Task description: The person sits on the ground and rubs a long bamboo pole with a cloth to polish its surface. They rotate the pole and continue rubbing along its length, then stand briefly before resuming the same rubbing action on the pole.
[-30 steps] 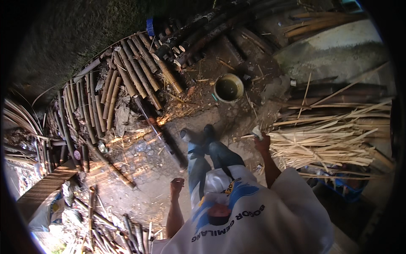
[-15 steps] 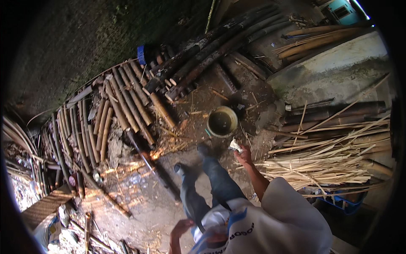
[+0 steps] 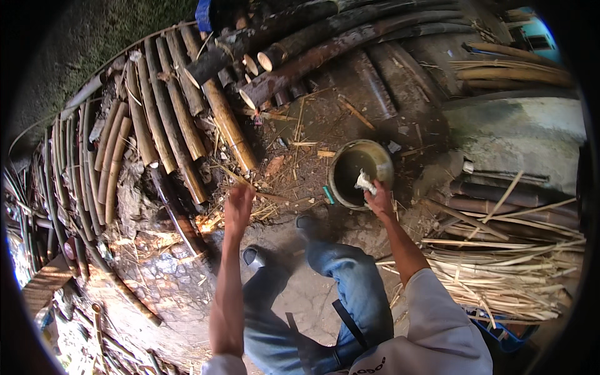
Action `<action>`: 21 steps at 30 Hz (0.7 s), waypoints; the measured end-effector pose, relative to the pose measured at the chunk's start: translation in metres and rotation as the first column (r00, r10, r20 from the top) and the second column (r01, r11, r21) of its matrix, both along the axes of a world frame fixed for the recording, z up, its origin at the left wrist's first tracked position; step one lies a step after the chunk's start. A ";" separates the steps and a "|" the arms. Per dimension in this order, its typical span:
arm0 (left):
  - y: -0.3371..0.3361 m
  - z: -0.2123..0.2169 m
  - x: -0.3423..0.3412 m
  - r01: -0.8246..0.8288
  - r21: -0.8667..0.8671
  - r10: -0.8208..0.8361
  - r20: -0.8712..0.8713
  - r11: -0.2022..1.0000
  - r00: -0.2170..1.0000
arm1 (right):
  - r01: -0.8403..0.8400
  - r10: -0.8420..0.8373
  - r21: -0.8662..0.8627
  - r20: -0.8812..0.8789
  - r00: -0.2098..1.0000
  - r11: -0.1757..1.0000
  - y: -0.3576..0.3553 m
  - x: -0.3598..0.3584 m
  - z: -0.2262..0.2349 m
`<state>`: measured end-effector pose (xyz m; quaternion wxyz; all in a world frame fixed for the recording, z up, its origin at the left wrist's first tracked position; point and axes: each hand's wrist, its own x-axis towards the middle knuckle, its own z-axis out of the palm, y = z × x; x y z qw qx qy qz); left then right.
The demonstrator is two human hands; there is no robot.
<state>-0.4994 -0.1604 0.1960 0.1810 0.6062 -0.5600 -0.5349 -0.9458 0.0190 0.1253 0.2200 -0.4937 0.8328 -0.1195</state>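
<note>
Head view: right hand (image 3: 380, 201) at the lower right of a round bucket (image 3: 387, 161), fingers closed around the near end of a crumpled white wad (image 3: 365, 182). Wad sits just beyond the fingertips, on their upper-left side, its free end over the bucket's mouth, against the murky liquid inside. Material of the wad unclear, cloth or paper. Whether wad or fingers touch the liquid or the rim, cannot tell

Left hand (image 3: 238, 206) well apart from bucket and wad, raised ahead of the left foot, fingers bent; blur hides how far they are drawn in, so cannot tell if the grip is loose or tight. Behind it, ground scattered with splinters; near it, the lower end of a yellowish bamboo length (image 3: 228, 128)

Around the bucket: short blue-green stick (image 3: 328, 195) on the ground just left of the rim; wood chips and thin slivers farther left. Bent legs in blue jeans (image 3: 359, 284) between the forearms. Cut bamboo poles (image 3: 169, 100) side by side at left, thick dark poles (image 3: 350, 40) above. Right side: pale split strips (image 3: 500, 281) in a loose heap, blue crate (image 3: 509, 337) partly under them
</note>
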 end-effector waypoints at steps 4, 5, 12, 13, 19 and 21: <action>-0.128 -0.061 -0.074 -0.250 -0.152 0.227 -0.152 0.956 0.962 | -0.062 0.065 0.079 -0.038 0.997 0.995 -0.039 -0.013 -0.064; -0.154 -0.070 -0.088 -0.338 -0.157 0.284 -0.289 0.928 0.914 | -0.093 0.097 0.072 -0.053 0.994 0.993 -0.045 -0.016 -0.077; -0.239 -0.131 -0.137 -0.427 0.057 0.393 -0.515 0.903 0.762 | 0.027 0.011 0.184 -0.207 0.978 0.983 -0.026 -0.040 -0.203; -0.245 -0.136 -0.134 -0.336 0.153 0.365 -0.514 0.930 0.776 | 0.006 0.038 0.205 -0.211 0.977 0.979 -0.020 -0.042 -0.226; -0.200 -0.124 -0.142 -0.310 0.130 0.329 -0.545 0.942 0.771 | -0.006 0.001 0.517 0.009 1.000 0.856 -0.008 -0.047 -0.280; -0.171 -0.108 -0.135 -0.233 0.140 0.271 -0.434 0.962 0.859 | 0.066 -0.083 0.479 0.016 0.996 0.875 -0.009 -0.037 -0.250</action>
